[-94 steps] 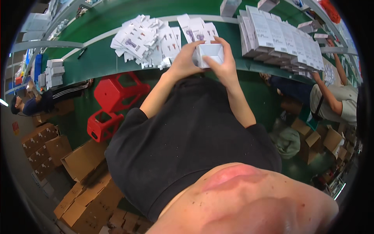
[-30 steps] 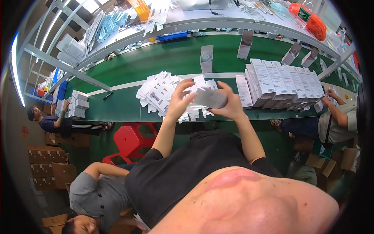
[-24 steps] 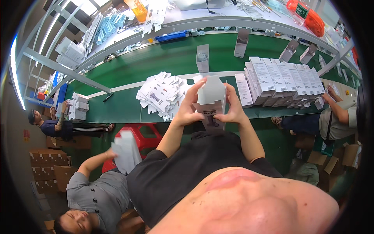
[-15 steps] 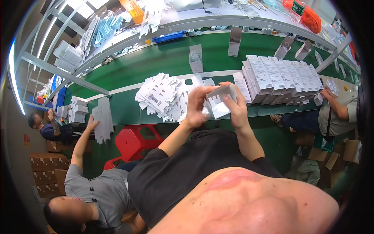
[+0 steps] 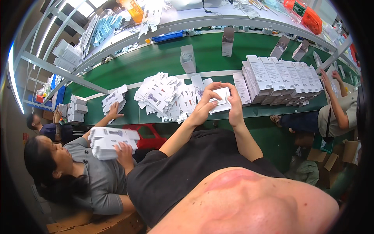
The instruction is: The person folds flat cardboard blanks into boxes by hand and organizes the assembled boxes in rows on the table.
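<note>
We hold a small white folding carton of thin card (image 5: pixel 220 100) between both hands above the near edge of the long green bench (image 5: pixel 156 64). Our left hand (image 5: pixel 205 104) has a closed grip on the carton's left side, thumb along its lower edge and fingers curled over the top; our right hand (image 5: pixel 235 105) stands upright against its right edge, fingers nearly straight and pressed to the card, a narrow grip that touches more than it clasps. Just left of the carton lies a loose heap of flat white carton blanks with small dark and red print (image 5: pixel 163 95). To the right a tidy row of folded white cartons with barcode flaps (image 5: pixel 280 80) leans along the bench. Farther back, upright grey-white boxes (image 5: pixel 187 58) stand well apart from one another on the green surface. On our left a person in a grey shirt clasps a stack of flat white blanks (image 5: pixel 111 142) to the chest, with one hand (image 5: pixel 113 112) resting on a smaller pile (image 5: pixel 113 98) on the bench. Compared with half a second ago, the carton sits lower and flatter between our hands, and that neighbour has come closer, the stack now held against the body.
</note>
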`<state>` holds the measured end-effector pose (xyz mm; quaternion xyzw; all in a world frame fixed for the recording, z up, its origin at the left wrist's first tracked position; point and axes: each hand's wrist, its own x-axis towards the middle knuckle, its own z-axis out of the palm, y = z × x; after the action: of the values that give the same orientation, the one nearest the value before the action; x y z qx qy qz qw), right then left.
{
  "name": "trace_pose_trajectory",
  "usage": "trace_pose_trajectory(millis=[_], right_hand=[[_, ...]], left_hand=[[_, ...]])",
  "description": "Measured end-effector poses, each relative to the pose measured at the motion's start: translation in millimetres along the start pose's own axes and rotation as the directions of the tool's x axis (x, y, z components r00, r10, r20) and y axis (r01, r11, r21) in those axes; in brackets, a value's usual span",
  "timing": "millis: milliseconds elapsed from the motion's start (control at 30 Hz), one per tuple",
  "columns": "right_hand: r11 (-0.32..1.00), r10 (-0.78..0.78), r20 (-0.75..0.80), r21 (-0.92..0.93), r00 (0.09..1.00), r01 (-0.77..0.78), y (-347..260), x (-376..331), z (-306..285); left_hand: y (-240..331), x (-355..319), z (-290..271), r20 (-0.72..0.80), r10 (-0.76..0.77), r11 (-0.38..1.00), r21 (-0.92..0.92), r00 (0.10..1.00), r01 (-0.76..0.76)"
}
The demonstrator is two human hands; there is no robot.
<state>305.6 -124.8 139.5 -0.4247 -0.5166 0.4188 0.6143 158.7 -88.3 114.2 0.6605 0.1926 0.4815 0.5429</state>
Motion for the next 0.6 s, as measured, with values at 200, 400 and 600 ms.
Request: trace_pose_trajectory(millis=[200, 400, 600], right_hand=[[0.977, 0.065, 0.010, -0.204, 0.998, -0.062, 0.0, -2.0, -3.2], [0.974, 0.126, 0.025, -0.195, 0.992, -0.119, 3.7, -4.1, -10.2], [0.979, 0.044, -0.027, -0.198, 0.999, -0.048, 5.6, -12.6, -17.5]], left_hand=[[3.1, -2.3, 8.9, -0.024, -0.104, 0.992, 0.067, 0.994, 0.105], [-6.8, -8.6, 6.0, -0.009, -0.135, 0.978, 0.157, 0.991, 0.135], [-37.2, -17.6, -17.7, 0.060, -0.272, 0.829, 0.522, 0.960, 0.202]])
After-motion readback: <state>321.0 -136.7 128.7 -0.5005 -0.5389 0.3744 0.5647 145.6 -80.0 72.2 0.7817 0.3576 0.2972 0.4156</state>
